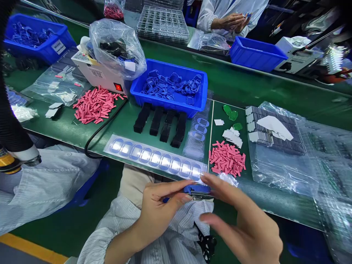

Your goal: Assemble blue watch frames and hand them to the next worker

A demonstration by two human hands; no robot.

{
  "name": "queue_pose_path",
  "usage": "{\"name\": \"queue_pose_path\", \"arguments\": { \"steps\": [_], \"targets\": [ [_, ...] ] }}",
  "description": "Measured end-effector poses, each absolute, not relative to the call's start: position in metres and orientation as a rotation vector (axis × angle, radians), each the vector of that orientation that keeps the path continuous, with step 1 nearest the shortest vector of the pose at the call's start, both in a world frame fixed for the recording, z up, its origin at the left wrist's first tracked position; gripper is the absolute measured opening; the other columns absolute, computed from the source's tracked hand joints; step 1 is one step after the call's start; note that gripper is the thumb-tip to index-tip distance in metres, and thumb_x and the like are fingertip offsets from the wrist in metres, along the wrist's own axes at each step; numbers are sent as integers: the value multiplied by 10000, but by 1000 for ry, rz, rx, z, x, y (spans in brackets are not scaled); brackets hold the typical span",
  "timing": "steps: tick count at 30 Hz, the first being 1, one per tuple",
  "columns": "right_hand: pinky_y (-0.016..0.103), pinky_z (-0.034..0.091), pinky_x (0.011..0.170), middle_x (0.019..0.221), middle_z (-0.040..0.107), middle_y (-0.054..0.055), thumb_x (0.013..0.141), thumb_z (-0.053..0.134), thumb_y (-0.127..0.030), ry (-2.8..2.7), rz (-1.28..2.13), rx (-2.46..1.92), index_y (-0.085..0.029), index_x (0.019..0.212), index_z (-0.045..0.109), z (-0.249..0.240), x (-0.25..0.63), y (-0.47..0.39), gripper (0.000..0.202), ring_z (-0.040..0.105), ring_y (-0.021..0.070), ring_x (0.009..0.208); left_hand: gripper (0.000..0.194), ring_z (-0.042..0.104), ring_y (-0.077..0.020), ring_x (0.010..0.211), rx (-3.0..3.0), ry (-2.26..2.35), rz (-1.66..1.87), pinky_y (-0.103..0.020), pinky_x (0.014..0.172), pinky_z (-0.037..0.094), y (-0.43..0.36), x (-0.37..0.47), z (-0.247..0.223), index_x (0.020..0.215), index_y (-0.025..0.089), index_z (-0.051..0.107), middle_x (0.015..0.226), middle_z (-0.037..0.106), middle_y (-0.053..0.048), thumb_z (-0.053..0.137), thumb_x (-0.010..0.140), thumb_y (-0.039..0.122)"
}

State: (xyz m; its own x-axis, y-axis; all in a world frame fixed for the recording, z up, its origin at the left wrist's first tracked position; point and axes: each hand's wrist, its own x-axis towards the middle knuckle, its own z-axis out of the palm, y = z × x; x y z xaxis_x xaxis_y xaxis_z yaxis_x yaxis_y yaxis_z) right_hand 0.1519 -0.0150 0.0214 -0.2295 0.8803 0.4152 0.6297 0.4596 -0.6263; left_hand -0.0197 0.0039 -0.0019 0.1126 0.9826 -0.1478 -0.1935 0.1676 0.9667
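My left hand (162, 209) pinches a small blue plastic part (198, 189) between thumb and fingers, over my lap at the table's front edge. The part's lower side looks dark and silvery, and its left end is hidden by my fingers. My right hand (244, 220) is just right of it, thumb and fingers spread apart, with its fingertips close to the part's right end; whether they touch it I cannot tell. Just beyond my hands lies a clear strip of rounded blue-rimmed films (155, 157). A pile of pink strips (227, 158) sits beyond my right fingers.
A blue bin (203, 97) of blue plastic frames stands mid-table behind several black stacks (162, 124). More pink strips (95, 104) lie left, near a black cable (103, 130). Bagged grey pieces (280, 132) lie right. Another person's hands (231, 22) work across the table.
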Motion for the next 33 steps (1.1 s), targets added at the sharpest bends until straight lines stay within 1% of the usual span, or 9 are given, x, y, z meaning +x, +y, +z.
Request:
{"name": "queue_pose_path", "arguments": {
  "steps": [2,5,8,14,17,23,27,30,33],
  "targets": [
    [257,634,620,949,716,85,866,610,-290,-1708,652,-1319,-204,1129,599,19,150,-14,277,723,200,799,200,747,-213,710,1099,1046,1141,-272,643,603,3,-20,-1,942,307,756,851,786,-24,720,754,250],
    [195,606,550,769,711,40,864,610,-296,-1576,894,-1309,-209,914,649,20,148,-11,107,711,160,644,238,737,-235,882,1191,1001,1177,-311,792,593,1,-21,-1,961,351,742,919,774,-3,703,770,215],
    [175,598,566,788,737,37,860,613,-272,-1563,985,-1289,-221,938,670,22,148,-10,109,720,159,650,331,710,-220,977,1267,966,1194,-303,864,569,0,-22,-1,1010,384,716,963,765,24,683,781,147],
    [181,597,568,804,743,26,823,635,-166,-1552,960,-1275,-231,926,685,15,149,-19,131,711,150,646,437,716,-187,958,1356,951,1180,-248,851,562,-3,-22,2,1070,393,686,992,760,41,653,785,64],
    [188,594,553,810,744,23,824,628,-144,-1517,954,-1277,-234,936,684,11,148,-22,154,701,143,619,340,734,-192,888,1281,1007,1145,-251,796,578,-4,-20,3,1025,367,717,963,770,27,654,798,122],
    [207,596,517,781,750,27,847,623,-262,-1482,1026,-1237,-243,964,690,11,150,-17,136,707,165,582,198,743,-188,749,1145,1080,1068,-244,679,582,-3,-18,1,978,308,753,884,788,-10,649,817,258],
    [199,605,563,811,762,24,790,656,-124,-1566,814,-1288,-250,990,700,6,154,-24,240,722,170,628,170,743,-192,767,1197,1085,1072,-234,701,573,-2,-18,0,932,283,773,856,791,-22,649,816,276],
    [192,605,574,833,763,19,787,646,-100,-1550,834,-1313,-243,994,697,4,154,-27,257,723,163,629,186,741,-193,743,1129,1088,1021,-237,694,576,0,-18,-1,897,248,783,828,793,-41,626,832,325],
    [177,597,575,807,760,0,826,616,-131,-1444,985,-1314,-257,1046,654,5,153,-24,256,722,149,631,284,729,-213,870,1097,1025,941,-261,789,573,0,-21,-3,1047,267,733,964,780,-44,706,767,304]
  ]
}}
